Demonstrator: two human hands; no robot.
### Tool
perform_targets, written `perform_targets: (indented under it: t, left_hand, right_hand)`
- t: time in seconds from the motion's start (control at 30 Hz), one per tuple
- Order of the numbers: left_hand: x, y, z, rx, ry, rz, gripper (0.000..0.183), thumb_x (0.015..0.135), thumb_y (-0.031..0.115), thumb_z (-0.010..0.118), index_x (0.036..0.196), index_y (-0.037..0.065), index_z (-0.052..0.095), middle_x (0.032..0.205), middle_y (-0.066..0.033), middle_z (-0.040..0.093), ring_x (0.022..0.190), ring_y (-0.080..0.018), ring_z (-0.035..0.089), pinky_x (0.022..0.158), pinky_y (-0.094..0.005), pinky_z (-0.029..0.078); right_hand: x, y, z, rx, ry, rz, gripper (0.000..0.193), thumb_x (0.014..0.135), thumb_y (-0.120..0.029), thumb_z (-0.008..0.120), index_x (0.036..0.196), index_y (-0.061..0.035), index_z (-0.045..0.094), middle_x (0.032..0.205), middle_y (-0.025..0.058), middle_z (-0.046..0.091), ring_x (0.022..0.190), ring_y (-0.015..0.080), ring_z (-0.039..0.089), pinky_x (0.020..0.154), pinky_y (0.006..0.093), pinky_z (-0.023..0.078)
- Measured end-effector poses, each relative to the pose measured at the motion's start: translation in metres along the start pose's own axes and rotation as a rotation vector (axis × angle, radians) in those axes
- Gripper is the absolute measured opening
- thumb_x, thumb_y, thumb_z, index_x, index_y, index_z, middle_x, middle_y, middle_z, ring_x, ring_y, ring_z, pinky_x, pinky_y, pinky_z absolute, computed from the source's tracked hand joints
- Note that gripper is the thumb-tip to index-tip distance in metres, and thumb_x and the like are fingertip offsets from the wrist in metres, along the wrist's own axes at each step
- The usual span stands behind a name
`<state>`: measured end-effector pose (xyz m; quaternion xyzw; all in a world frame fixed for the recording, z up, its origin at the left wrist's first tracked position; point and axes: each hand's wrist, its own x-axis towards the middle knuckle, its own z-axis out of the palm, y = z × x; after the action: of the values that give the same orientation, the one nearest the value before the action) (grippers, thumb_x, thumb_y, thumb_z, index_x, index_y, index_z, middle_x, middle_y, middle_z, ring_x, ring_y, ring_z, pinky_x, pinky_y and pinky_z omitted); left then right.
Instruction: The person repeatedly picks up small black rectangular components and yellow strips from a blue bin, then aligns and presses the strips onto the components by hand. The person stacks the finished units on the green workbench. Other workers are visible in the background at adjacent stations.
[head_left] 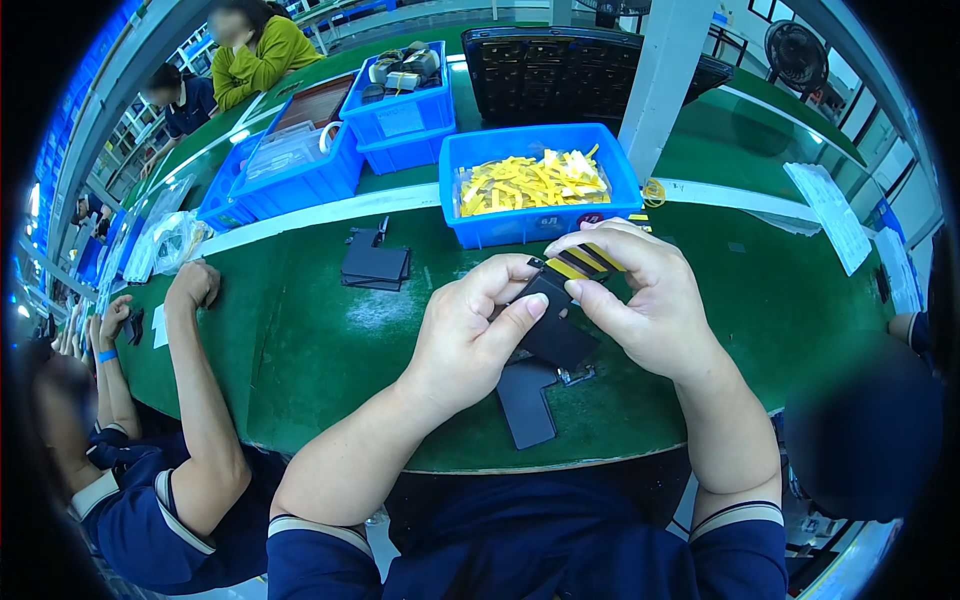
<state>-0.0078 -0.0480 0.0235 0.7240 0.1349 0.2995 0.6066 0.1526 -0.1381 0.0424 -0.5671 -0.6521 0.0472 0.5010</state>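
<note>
My left hand (465,325) is closed on a flat black rectangular part (558,335), its thumb pressed on the top face. A yellow-and-black striped strip (588,262) lies at the far end of this part. My right hand (650,290) pinches that strip between thumb and fingers; whether it is stuck to the part I cannot tell. Just below my hands another flat black part (526,405) rests on the green table (340,410), with a small metallic connector at its side. Farther left sits a small stack of similar black parts (375,266).
Beyond my hands stands a blue bin (500,234) filled with yellow strips (530,185). More blue bins (325,180) hold assorted pieces at the far left. A grey post (668,80) rises behind. Paper sheets (828,215) lie right; a co-worker's arm (205,370) rests left.
</note>
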Motion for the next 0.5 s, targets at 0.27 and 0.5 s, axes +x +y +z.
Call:
perform_targets:
  t: [0.27, 0.5]
  left_hand:
    - [0.003, -0.007, -0.008, -0.076, -0.004, -0.1, 0.017, 0.089, 0.004, 0.054, 0.104, -0.003, 0.053, 0.094, -0.0067, 0.064, 0.084, -0.008, 0.058, 0.074, -0.0223, 0.046]
    - [0.005, 0.0, -0.019, -0.112, -0.164, -0.221, 0.014, 0.087, 0.005, 0.057, 0.099, -0.002, 0.057, 0.092, -0.0049, 0.062, 0.082, -0.0089, 0.058, 0.075, -0.0227, 0.047]
  right_hand:
    - [0.004, -0.001, -0.008, -0.215, 0.079, -0.239, 0.019, 0.062, -0.004, 0.074, 0.077, -0.0037, 0.065, 0.097, 0.0097, 0.063, 0.094, 0.0263, 0.057, 0.082, 0.0353, 0.045]
    - [0.005, 0.004, -0.022, -0.03, 0.004, -0.02, 0.011, 0.067, -0.005, 0.071, 0.077, -0.002, 0.067, 0.099, 0.0081, 0.063, 0.092, 0.0229, 0.059, 0.082, 0.0322, 0.045]
